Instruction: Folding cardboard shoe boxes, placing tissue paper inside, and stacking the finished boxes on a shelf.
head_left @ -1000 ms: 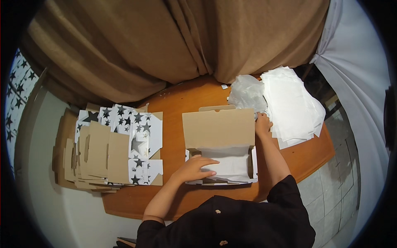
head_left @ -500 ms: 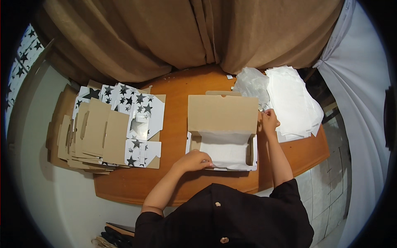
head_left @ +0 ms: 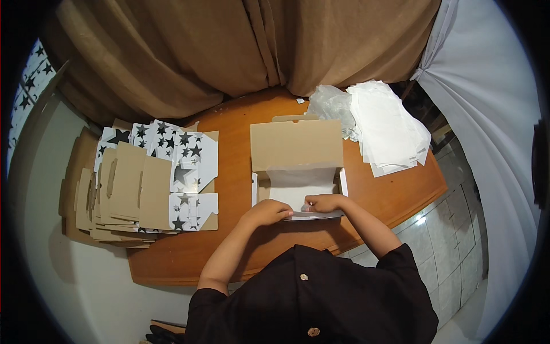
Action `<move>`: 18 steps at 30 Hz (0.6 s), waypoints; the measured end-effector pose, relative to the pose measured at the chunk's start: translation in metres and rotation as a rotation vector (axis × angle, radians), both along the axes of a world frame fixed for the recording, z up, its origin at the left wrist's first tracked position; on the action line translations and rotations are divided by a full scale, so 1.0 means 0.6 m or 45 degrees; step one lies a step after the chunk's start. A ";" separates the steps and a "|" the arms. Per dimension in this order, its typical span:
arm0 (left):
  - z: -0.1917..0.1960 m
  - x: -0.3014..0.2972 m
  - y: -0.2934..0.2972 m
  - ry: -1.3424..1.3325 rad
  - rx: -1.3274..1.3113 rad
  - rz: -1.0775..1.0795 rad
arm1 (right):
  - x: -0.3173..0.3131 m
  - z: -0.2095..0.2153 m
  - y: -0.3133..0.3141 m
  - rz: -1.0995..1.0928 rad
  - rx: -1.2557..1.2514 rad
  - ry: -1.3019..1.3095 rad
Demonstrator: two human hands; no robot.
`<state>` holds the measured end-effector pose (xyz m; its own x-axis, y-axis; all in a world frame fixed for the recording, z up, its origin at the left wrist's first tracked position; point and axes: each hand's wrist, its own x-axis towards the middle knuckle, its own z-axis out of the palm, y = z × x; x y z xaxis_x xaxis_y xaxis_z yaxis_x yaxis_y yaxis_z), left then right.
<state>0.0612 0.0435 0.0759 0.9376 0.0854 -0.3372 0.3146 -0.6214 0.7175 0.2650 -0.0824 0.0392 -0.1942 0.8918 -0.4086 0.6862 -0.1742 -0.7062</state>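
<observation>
Bench (head_left: 229, 258) carries the open box (head_left: 297, 146) near its middle, lid raised; the box could skid or its front wall buckle if pressed unevenly at the near rim. White liner paper (head_left: 299, 182) inside could crease, tear or ride up if something drags on its front edge. Both forearms (head_left: 369, 229) reach up from below and angle inward; left hand (head_left: 266, 212) palm-down at the near rim, right hand (head_left: 325, 203) just beside it, over the paper's front edge. Left fingers curl at the edge, can't tell if clamped; right fingers look pinched on a small pale piece (head_left: 306, 207), unidentifiable, which could drop if the pinch is loose
</observation>
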 end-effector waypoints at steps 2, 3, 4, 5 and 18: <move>-0.014 -0.006 0.007 -0.034 0.158 0.020 | -0.003 0.024 0.009 -0.175 -0.225 0.180; -0.012 -0.004 0.007 -0.038 0.157 0.023 | 0.004 0.024 0.008 -0.174 -0.226 0.176; -0.010 -0.001 0.009 -0.055 0.167 0.051 | 0.014 0.023 0.004 -0.354 0.025 0.312; -0.008 0.003 0.008 -0.073 0.177 0.077 | 0.023 0.023 0.000 -0.533 0.279 0.445; -0.080 0.078 0.017 -0.617 1.108 -0.006 | -0.005 0.099 -0.057 -0.893 0.637 -0.160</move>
